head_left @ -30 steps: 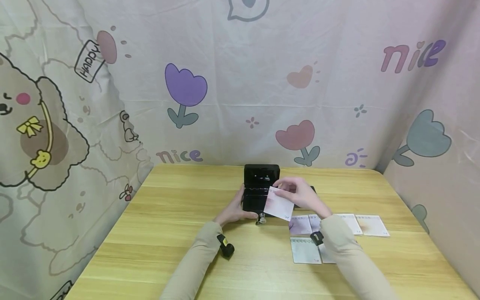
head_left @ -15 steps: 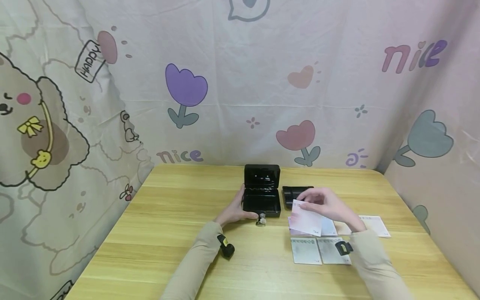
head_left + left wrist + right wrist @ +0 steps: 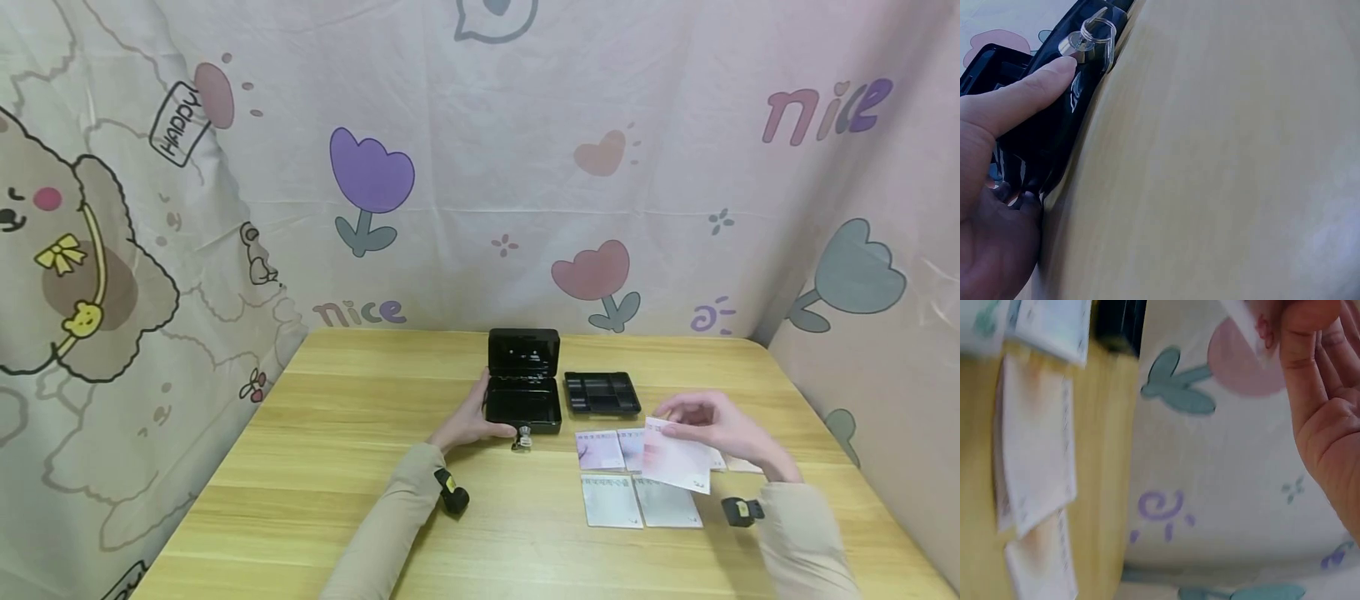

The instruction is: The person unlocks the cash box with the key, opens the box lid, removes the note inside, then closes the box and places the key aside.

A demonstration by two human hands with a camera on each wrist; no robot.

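A small black cash box point(image 3: 522, 352) stands with its lid up; keys point(image 3: 522, 440) hang from the lock at its front. My left hand point(image 3: 468, 423) grips the box's left side, its thumb point(image 3: 1054, 78) lying along the front near the lock. A pink-and-white printed paper note point(image 3: 678, 460) is pinched by its upper edge between the thumb and fingers of my right hand point(image 3: 712, 423). It hangs tilted over the notes on the table and overlaps several of them in the head view. In the right wrist view only a corner of the held note point(image 3: 1254, 322) shows.
A black compartment tray point(image 3: 602, 393) sits right of the box. Notes lie in a row, a purple one point(image 3: 598, 451) at its left end, with two pale green notes point(image 3: 611, 502) in front. The wooden table point(image 3: 337, 500) meets a printed cloth point(image 3: 450, 275) at the back.
My right hand has carried the pinched note rightward and toward me, from over the box to over the row of notes, uncovering the tray. The left hand stays on the box.
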